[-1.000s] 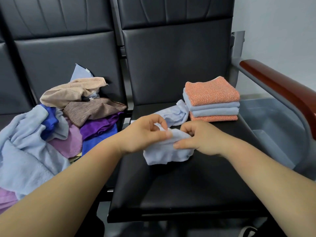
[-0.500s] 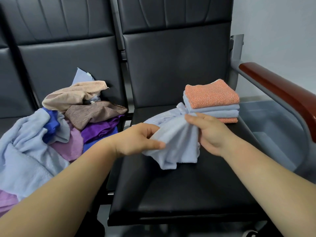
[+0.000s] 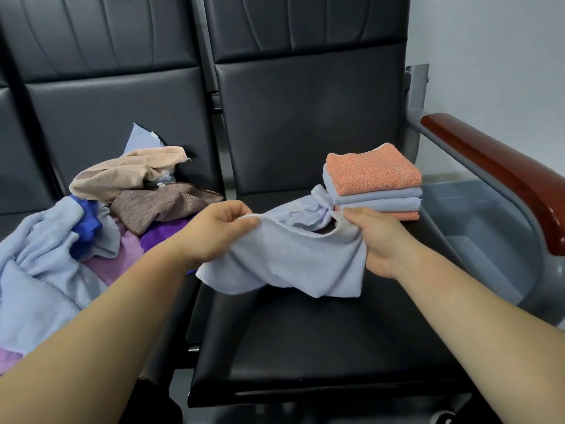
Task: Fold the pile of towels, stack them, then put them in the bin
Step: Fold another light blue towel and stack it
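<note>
A light blue towel [image 3: 293, 261] hangs stretched between my hands above the black chair seat [image 3: 321, 341]. My left hand [image 3: 214, 231] pinches its upper left edge and my right hand [image 3: 376, 237] grips its upper right edge. The cloth sags in folds below my fingers, and a bunched part trails back toward the folded stack [image 3: 373, 182]. That stack sits at the back right of the seat, with an orange towel on top, two light blue ones under it and an orange one at the bottom. An unfolded pile of towels [image 3: 101, 215] lies on the seat to the left.
A grey bin [image 3: 489, 240] stands on the floor to the right of the chair, beyond the armrest. A red-brown wooden armrest [image 3: 501, 175] on a grey metal frame runs between the seat and the bin. Black seat backs rise behind both seats.
My hands have moved apart, left hand to the left and right hand to the right. The light blue towel, bunched between them a second ago, is now spread wider.
</note>
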A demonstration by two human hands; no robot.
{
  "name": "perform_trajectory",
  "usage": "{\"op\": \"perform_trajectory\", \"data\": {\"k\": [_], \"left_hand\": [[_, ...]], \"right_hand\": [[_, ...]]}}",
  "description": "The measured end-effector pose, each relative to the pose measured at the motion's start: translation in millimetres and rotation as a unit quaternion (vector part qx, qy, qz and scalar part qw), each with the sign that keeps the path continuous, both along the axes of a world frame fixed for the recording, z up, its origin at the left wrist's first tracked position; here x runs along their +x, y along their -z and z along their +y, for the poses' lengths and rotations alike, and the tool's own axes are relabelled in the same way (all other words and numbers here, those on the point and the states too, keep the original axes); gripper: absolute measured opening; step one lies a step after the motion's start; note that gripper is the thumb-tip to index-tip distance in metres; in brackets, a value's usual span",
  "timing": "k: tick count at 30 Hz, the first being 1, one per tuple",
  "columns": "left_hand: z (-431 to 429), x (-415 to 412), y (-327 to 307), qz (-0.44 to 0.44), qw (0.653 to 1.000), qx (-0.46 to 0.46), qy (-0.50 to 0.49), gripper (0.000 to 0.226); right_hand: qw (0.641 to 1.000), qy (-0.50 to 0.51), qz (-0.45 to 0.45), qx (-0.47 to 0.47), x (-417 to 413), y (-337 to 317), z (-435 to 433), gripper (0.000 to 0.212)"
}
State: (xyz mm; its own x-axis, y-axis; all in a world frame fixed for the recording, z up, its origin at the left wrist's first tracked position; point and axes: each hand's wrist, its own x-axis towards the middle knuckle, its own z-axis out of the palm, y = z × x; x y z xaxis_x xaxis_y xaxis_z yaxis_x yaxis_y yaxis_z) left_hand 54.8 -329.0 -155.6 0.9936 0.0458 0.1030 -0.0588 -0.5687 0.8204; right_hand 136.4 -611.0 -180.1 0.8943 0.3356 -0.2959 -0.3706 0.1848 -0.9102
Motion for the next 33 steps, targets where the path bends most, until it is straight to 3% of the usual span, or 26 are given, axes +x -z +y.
{"op": "perform_trajectory", "data": {"k": [5,7,10,12,13,14,15,16,19,22,24,25,27,28,30,31,33], "left_hand": [[13,-5,-1,0.120,0.990,0.062,0.040,0.035],[12,-6,1,0.137,0.988,0.057,0.041,0.037],[8,-5,-2,0.103,0.993,0.041,0.029,0.036],[7,-5,-4,0.067,0.996,0.062,0.014,0.034],[5,-6,-6,0.052,0.996,0.071,0.011,0.034],[4,-6,-7,0.044,0.996,0.073,0.014,0.034],[2,-7,-8,0.045,0.996,0.069,0.025,0.033],[0,-7,-10,0.053,0.996,0.064,0.039,0.033],[-9,-9,-15,0.099,0.984,0.121,0.082,0.035],[-12,-8,-12,0.107,0.964,0.224,0.099,0.030],[-12,-8,-10,0.084,0.967,0.219,0.096,0.030],[-13,-9,-10,0.068,0.972,0.207,0.086,0.026],[-15,-12,-12,0.034,0.984,0.171,0.040,0.019],[-17,-12,-13,0.022,0.990,0.137,0.024,0.018],[-22,-13,-16,0.011,0.998,0.052,0.032,0.017],[-26,-14,-18,0.018,0.998,0.032,0.052,0.016],[-27,-13,-16,0.053,0.990,0.105,0.081,0.030]], "right_hand": [[0.983,0.035,0.052,0.175,9,-9,-13,0.031],[0.979,0.037,0.064,0.189,11,-12,-14,0.030],[0.990,-0.005,0.058,0.127,3,-17,-6,0.027],[0.992,-0.080,-0.070,-0.062,-4,-20,-5,0.029],[0.949,-0.146,-0.176,-0.217,-7,-19,-6,0.025],[0.874,-0.218,-0.257,-0.350,-10,-17,-5,0.026],[0.801,-0.272,-0.300,-0.442,-10,-13,-4,0.033],[0.758,-0.303,-0.305,-0.491,-10,-8,-3,0.044],[0.730,-0.275,-0.338,-0.527,-9,-6,-1,0.044],[0.664,-0.205,-0.444,-0.565,-11,-10,3,0.034],[0.665,-0.180,-0.484,-0.540,-17,-15,11,0.036],[0.687,-0.195,-0.473,-0.516,-22,-16,16,0.038],[0.749,-0.275,-0.384,-0.465,-31,-15,21,0.039],[0.753,-0.322,-0.329,-0.470,-36,-15,22,0.037],[0.707,-0.363,-0.278,-0.540,-40,-10,21,0.038],[0.687,-0.340,-0.298,-0.569,-35,-8,20,0.032],[0.687,-0.268,-0.355,-0.575,-27,-14,17,0.018]]}}
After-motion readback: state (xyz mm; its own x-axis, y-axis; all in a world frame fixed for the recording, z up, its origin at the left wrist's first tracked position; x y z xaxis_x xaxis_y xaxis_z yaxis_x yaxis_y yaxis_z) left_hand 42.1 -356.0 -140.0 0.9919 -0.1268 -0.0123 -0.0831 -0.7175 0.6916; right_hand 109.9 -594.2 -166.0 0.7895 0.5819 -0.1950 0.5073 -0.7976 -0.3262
